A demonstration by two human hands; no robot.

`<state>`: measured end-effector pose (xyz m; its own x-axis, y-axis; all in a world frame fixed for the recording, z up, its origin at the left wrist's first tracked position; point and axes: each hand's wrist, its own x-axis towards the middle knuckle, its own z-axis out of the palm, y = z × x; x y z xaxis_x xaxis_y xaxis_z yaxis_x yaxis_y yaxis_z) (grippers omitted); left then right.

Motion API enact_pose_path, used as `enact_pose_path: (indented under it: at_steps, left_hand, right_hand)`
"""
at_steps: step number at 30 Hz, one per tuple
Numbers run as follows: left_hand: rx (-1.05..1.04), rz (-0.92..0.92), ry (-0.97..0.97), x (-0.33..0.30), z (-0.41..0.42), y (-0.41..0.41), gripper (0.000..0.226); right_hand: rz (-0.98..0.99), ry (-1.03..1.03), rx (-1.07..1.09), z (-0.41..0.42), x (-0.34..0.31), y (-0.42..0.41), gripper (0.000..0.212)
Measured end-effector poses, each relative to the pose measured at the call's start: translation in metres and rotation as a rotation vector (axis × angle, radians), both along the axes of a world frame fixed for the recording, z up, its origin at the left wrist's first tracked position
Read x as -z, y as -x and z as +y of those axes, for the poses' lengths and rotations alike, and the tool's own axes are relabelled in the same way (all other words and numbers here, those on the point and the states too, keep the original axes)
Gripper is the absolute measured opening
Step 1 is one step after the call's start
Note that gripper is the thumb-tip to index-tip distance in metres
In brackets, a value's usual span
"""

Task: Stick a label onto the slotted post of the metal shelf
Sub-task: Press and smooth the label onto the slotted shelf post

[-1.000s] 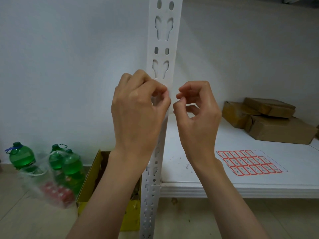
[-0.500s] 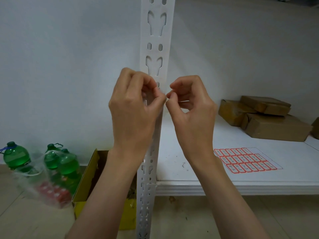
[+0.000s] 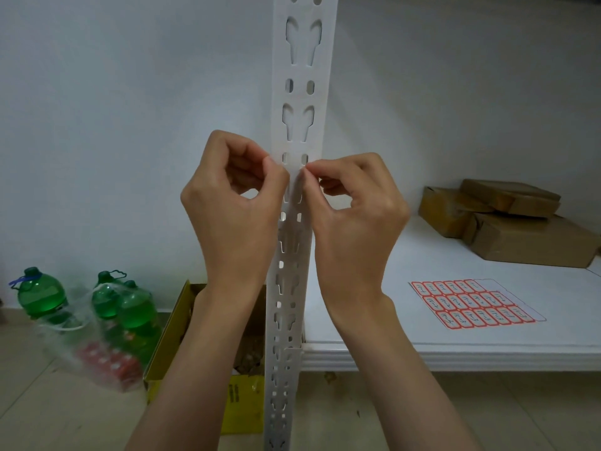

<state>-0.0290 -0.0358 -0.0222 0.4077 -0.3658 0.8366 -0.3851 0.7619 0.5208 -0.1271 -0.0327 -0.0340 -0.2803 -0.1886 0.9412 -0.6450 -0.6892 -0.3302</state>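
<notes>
The white slotted post (image 3: 300, 92) of the metal shelf stands upright in the middle of the view. My left hand (image 3: 234, 216) is at its left edge and my right hand (image 3: 354, 209) at its right edge, both at the same height. Thumb and forefinger of each hand are pinched together against the post's front. Between the fingertips only a small pale sliver of the label (image 3: 296, 187) shows against the post; its printed face is hidden. A sheet of red-bordered labels (image 3: 471, 304) lies on the white shelf board (image 3: 455, 353) to the right.
Three brown cardboard parcels (image 3: 520, 236) are stacked at the back right of the shelf board. On the floor to the left stand green bottles (image 3: 42, 294) in a clear bag and an open yellow carton (image 3: 182, 336) beside the post's foot.
Both hands have moved closer to the post and their fingertips now meet on its front face. The camera has shifted slightly.
</notes>
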Motion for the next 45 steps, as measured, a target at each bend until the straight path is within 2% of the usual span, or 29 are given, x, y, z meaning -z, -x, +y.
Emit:
enact_pose_path:
  at_steps: [13,20,27,34,39,45]
  left_hand:
    - [-0.004,0.002,-0.007,0.003,0.004,0.001,0.008]
    - [-0.013,-0.015,0.001,0.004,0.003,0.002,0.007]
    - [0.004,-0.020,0.003,0.004,0.006,0.003,0.009]
    - [-0.003,-0.117,0.017,0.006,0.004,-0.002,0.003]
    - [-0.054,-0.238,0.058,0.006,0.003,-0.008,0.011]
    - [-0.152,-0.298,0.113,0.010,-0.003,-0.001,0.017]
  right_hand:
    - [-0.002,-0.011,-0.007,-0.006,0.003,-0.005,0.003]
    - [-0.015,0.034,0.010,-0.007,0.007,-0.002,0.009]
    - [0.023,0.018,-0.002,-0.007,0.004,-0.004,0.003]
    - [0.031,-0.014,-0.036,-0.008,0.001,-0.008,0.002]
    - [0.086,-0.045,-0.083,-0.011,0.003,0.001,0.004]
    - [-0.050,-0.007,-0.116,-0.014,0.006,0.014,0.007]
